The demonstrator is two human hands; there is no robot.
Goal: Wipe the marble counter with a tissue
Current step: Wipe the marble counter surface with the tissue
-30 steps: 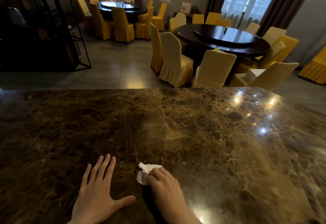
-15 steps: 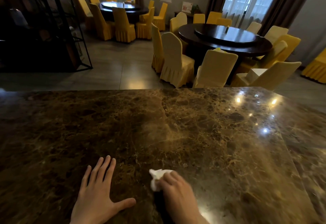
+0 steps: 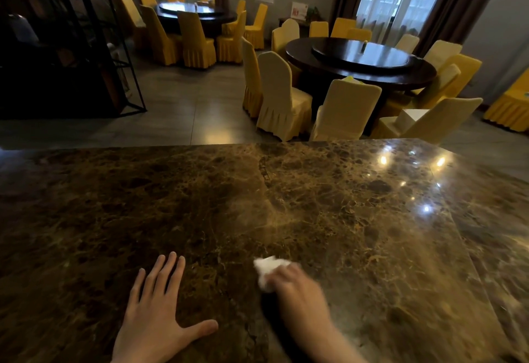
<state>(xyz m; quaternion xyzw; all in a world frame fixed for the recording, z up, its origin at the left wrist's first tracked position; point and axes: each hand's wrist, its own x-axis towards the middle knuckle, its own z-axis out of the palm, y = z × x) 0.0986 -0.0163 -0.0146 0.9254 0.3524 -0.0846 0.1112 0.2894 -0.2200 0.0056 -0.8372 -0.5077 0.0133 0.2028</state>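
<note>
A crumpled white tissue (image 3: 267, 272) is lying pressed against the brown marble counter (image 3: 329, 219), close to its near edge and roughly midway along its width. The right hand (image 3: 297, 287) is covering the tissue's near part, fingers curled down over it and gripping it against the stone, with the wad sticking out past the fingertips toward the far edge. The hand and tissue are showing motion blur. The right forearm is running off toward the near edge, a dark shadow sitting on the stone just to its left.

The left hand (image 3: 156, 314) is resting flat on the counter to the left of the tissue, apart from it, palm down, fingers spread wide and thumb stretched toward the right hand; it is holding nothing.

A seam in the marble is running from the far edge toward the middle, and ceiling lights are reflecting as bright spots near the far right corner.

Beyond the far edge, a dark round dining table (image 3: 360, 63) is standing on grey floor tiles, ringed by chairs in yellow and cream covers. A second round table (image 3: 194, 15) is sitting farther back by a window, and a black metal shelf frame (image 3: 94, 39) is standing at the left.
</note>
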